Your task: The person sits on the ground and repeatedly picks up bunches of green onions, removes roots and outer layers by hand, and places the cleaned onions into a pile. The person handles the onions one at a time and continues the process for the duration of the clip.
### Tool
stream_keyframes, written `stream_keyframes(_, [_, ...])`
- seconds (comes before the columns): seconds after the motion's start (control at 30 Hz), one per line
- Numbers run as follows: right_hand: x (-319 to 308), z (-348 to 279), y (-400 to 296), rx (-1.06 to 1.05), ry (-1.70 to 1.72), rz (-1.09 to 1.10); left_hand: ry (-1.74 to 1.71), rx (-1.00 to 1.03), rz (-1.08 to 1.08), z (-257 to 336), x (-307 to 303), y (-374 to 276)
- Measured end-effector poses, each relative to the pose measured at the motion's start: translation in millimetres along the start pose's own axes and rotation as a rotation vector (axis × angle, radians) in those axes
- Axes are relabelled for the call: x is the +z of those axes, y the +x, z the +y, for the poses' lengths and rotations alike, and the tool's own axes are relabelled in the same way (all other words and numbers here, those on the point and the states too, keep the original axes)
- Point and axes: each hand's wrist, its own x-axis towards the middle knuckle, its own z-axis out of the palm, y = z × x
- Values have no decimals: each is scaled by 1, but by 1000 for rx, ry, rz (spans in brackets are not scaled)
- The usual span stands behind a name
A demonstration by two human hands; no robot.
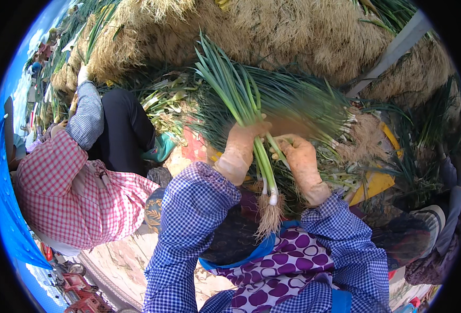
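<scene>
My left hand (240,150), in a soiled thin glove, is wrapped around a small bunch of green onions (230,88). The leaves point up and away, while the white stems and stringy roots (270,215) hang down over my lap. My right hand (299,156), gloved too, pinches a single stalk (276,146) just right of the bunch; whether it is a whole onion or a loose outer leaf I cannot tell. Beyond both hands lies a heap of green onions (293,92), roots to the right. Part of that heap is blurred.
A tall stack of onions with dry roots (301,35) rises at the back. A grey bar (389,54) slants across it. Peeled leaf scraps (168,98) litter the ground. A person in a checked shirt (93,203) sits close on my left; another person's shoe (430,223) is at right.
</scene>
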Motion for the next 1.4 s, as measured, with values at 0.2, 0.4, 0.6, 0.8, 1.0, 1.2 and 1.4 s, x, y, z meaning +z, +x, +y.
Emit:
stream_keyframes(0.2, [-33,5,-12,-166,-197,182,102,5,115,8,9,-10])
stream_keyframes(0.4, [-69,19,-10,-272,-90,369,12,10,113,6,8,-3])
stream_keyframes(0.6, [-152,5,-9,-131,-41,520,-87,7,151,23,-12,6])
stream_keyframes(0.8, [-73,7,-21,-439,-487,-229,-221,-71,26,19,-3,0])
stream_keyframes(1.0, [-13,-23,-26,19,-71,-183,-203,-129,-29,5,-2,3])
stream_keyframes(1.2, [-47,-34,-64,-31,-295,-254,-185,-106,-41,1,-15,11])
stream_keyframes(1.4, [-116,-13,-52,-188,-1014,-220,-206,-116,-4,12,-8,3])
